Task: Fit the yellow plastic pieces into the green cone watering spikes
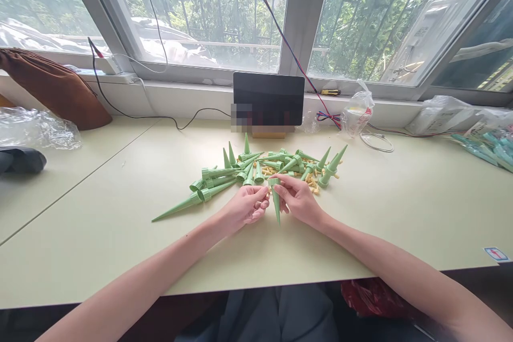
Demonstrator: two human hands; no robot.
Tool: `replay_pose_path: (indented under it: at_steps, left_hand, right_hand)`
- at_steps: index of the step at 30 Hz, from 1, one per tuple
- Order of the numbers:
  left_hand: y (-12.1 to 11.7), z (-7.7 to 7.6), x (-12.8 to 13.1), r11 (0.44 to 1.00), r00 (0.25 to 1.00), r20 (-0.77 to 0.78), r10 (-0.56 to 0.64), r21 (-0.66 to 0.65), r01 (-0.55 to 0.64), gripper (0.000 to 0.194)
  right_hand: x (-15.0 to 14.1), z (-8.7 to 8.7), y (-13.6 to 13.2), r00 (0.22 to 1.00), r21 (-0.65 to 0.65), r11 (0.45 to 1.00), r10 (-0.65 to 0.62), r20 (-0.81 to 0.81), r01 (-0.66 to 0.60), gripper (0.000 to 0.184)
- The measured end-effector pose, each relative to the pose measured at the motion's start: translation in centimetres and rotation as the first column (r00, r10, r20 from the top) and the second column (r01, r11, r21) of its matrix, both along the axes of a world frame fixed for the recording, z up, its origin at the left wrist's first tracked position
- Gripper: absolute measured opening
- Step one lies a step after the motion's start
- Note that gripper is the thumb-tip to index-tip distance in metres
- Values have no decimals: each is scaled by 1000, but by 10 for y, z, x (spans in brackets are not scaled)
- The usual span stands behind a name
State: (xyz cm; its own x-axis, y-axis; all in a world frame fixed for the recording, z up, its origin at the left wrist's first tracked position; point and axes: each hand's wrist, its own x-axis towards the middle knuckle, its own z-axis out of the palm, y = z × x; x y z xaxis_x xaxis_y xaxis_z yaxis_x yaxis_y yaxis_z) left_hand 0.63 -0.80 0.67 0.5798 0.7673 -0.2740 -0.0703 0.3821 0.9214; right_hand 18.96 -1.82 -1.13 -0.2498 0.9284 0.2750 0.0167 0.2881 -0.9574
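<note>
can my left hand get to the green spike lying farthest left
Probably yes: only bare tabletop seems to separate the left hand from that green spike, though its fingers look to be pinching a small yellow piece, which may need setting down first.

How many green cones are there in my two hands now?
1. The green cone is in the right hand, its tip pointing toward you. The left hand is beside it; its curled fingers show no other cone.
</note>
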Motion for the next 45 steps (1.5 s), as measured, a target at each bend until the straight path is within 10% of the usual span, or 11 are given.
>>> replay_pose_path:
  at_steps: [18,29,35,45]
  left_hand:
    - [-5,3,1,906,976,-186,116,423,-28,38]
    - [3,-6,-6,431,871,-347,349,884,179,31]
    - [-1,-2,-3,558,872,-363,329,820,130,32]
    - [0,1,-1,941,981,-176,75,339,-11,40]
  right_hand:
    - [-5,5,-1,992,-137,990,15,-126,-32,43]
    - [-3,10,3,922,-392,870,157,-353,-299,41]
    - [-4,5,4,929,-353,902,121,-349,-250,40]
    - [-3,0,3,986,-166,982,60,-155,-86,38]
